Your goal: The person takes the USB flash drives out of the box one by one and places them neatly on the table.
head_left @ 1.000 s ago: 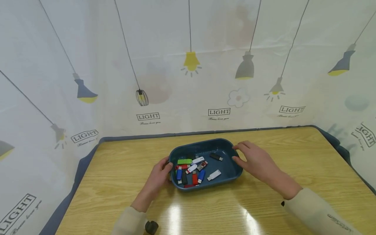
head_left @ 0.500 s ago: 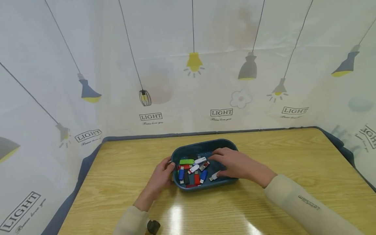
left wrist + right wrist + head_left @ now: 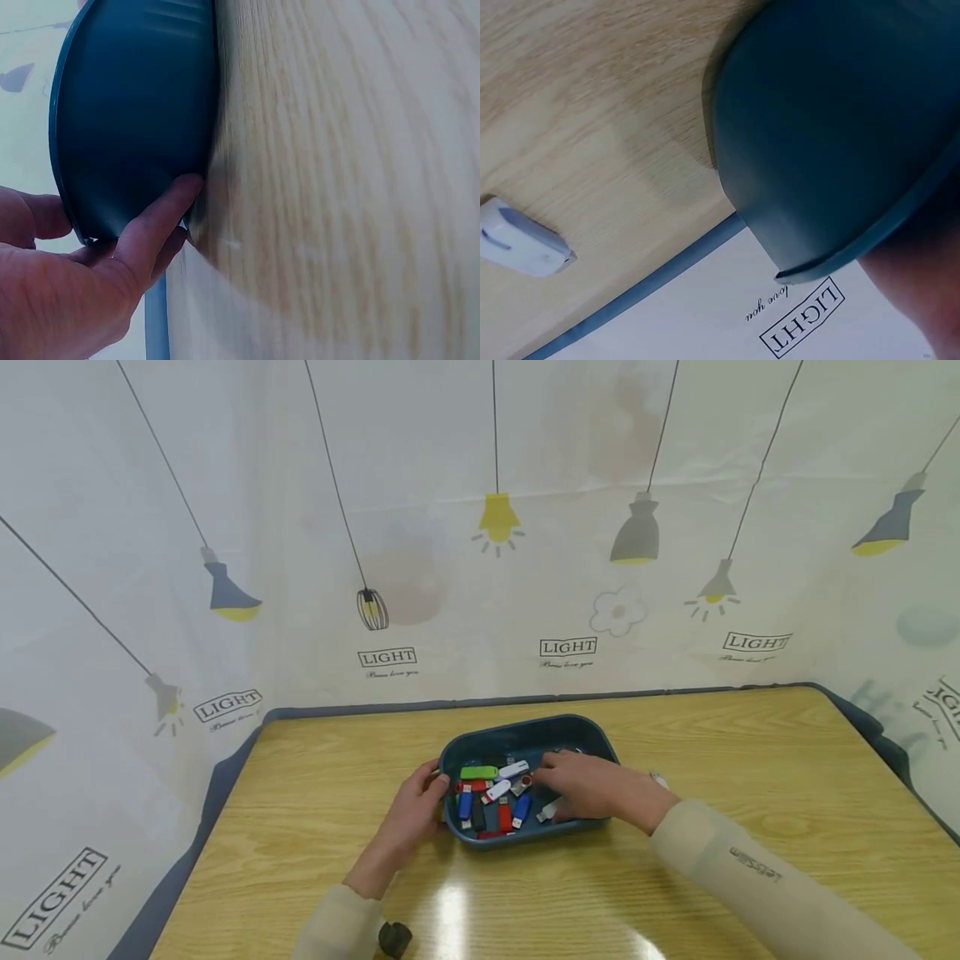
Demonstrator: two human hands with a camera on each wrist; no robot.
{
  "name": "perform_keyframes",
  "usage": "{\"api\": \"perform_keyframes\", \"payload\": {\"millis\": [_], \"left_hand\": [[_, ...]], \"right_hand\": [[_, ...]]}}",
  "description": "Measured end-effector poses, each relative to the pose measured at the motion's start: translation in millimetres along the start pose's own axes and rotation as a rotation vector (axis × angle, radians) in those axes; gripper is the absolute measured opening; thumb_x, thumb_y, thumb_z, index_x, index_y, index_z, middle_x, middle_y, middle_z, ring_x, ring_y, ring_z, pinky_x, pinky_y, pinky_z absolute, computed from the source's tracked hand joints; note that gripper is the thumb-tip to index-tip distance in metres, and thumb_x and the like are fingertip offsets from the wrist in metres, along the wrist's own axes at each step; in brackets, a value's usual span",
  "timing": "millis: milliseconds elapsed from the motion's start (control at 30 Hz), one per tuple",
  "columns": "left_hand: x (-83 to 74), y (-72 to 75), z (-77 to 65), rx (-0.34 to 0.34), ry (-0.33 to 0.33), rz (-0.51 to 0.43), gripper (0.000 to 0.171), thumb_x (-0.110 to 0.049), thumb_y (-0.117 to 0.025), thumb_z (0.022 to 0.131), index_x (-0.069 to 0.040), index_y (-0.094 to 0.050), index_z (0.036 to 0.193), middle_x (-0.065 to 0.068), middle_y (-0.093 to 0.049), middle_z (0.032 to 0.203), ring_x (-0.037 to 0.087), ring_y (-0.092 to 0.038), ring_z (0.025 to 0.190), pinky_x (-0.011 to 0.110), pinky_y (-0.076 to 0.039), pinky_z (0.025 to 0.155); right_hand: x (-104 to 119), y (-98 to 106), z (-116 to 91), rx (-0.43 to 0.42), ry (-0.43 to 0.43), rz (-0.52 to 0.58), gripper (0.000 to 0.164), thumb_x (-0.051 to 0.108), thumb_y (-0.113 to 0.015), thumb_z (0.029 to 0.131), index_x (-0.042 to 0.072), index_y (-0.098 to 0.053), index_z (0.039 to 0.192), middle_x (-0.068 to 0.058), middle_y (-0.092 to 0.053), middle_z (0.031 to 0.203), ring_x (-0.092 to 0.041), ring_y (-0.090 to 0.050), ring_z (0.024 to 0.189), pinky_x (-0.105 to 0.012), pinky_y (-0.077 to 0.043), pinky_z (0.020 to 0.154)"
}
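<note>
A dark blue plastic tub [image 3: 528, 841] holds several USB flash drives. My left hand [image 3: 408, 806] grips its left end, thumb at the rim and fingers against the outer wall, as the left wrist view shows. My right hand [image 3: 588, 787] is down inside the right part of the tub. Its thumb is by a white flash drive [image 3: 545, 813], and a gap shows between thumb and forefinger; the other fingertips are hidden. Left of it lie a green drive [image 3: 478, 772], a red drive [image 3: 505, 816] and a blue drive [image 3: 522, 807]. The right wrist view shows mostly the tub's outer wall [image 3: 832, 127].
On the wooden table [image 3: 750, 760], a white flash drive [image 3: 525, 240] lies outside the tub, to its right; my right wrist partly covers it in the head view. A pale curtain [image 3: 420, 527] printed with lamps hangs behind the table.
My right hand has left the tub's right rim and moved left, down into the tub, covering the black drive there. My left hand keeps its grip on the tub.
</note>
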State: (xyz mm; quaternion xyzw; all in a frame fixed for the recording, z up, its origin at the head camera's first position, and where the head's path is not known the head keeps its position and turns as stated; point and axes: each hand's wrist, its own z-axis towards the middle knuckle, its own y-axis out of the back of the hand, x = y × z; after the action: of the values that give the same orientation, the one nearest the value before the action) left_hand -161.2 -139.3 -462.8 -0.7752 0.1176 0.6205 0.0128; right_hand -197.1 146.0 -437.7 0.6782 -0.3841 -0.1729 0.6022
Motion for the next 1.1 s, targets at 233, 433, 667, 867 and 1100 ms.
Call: {"api": "perform_keyframes", "payload": {"millis": [233,433,667,867,1100], "left_hand": [[-0.5,-0.6,-0.5,0.002,-0.005,-0.005,0.049,-0.019,-0.042,0.112,0.002,-0.037,0.156,0.029,-0.039,0.157,0.043,-0.05,0.131,0.054,-0.059,0.089],[-0.7,-0.6,-0.7,0.001,-0.009,-0.004,0.049,-0.019,-0.041,0.112,0.002,-0.037,0.156,0.029,-0.039,0.157,0.043,-0.049,0.132,0.055,-0.059,0.089],[0.1,-0.4,0.2,-0.002,-0.009,-0.009,0.048,-0.019,-0.042,0.112,0.002,-0.038,0.155,0.029,-0.04,0.156,0.043,-0.052,0.129,0.054,-0.06,0.087],[-1.4,-0.6,0.8,0.004,0.004,-0.018,0.048,-0.018,-0.041,0.112,0.002,-0.038,0.155,0.03,-0.04,0.156,0.044,-0.053,0.127,0.054,-0.061,0.085],[-2.6,-0.7,0.9,-0.003,0.003,-0.013,0.048,-0.018,-0.041,0.111,0.002,-0.038,0.155,0.03,-0.039,0.157,0.045,-0.052,0.129,0.054,-0.061,0.084]], "right_hand": [[0.4,0.2,6.0,0.063,0.001,0.024,0.035,0.025,-0.084,0.089,0.015,-0.072,0.119,-0.001,-0.063,0.114,-0.018,-0.061,0.104,-0.04,-0.054,0.097],[3.3,1.6,11.0,0.105,0.01,0.047,0.019,0.019,-0.081,0.091,0.017,-0.073,0.108,0.002,-0.065,0.11,-0.014,-0.059,0.098,-0.039,-0.055,0.095],[4.8,2.7,15.7,0.127,0.03,0.05,0.011,0.017,-0.079,0.093,0.017,-0.073,0.101,0.007,-0.067,0.097,-0.009,-0.058,0.086,-0.035,-0.055,0.087],[1.4,2.5,11.2,0.08,0.054,0.09,0.009,0.015,-0.078,0.094,0.016,-0.073,0.1,0.008,-0.066,0.094,-0.008,-0.056,0.083,-0.033,-0.055,0.082],[-3.7,7.7,-1.0,-0.047,0.074,0.15,0.007,0.016,-0.076,0.096,0.016,-0.07,0.1,0.009,-0.06,0.09,-0.01,-0.052,0.079,-0.03,-0.05,0.073]]}}
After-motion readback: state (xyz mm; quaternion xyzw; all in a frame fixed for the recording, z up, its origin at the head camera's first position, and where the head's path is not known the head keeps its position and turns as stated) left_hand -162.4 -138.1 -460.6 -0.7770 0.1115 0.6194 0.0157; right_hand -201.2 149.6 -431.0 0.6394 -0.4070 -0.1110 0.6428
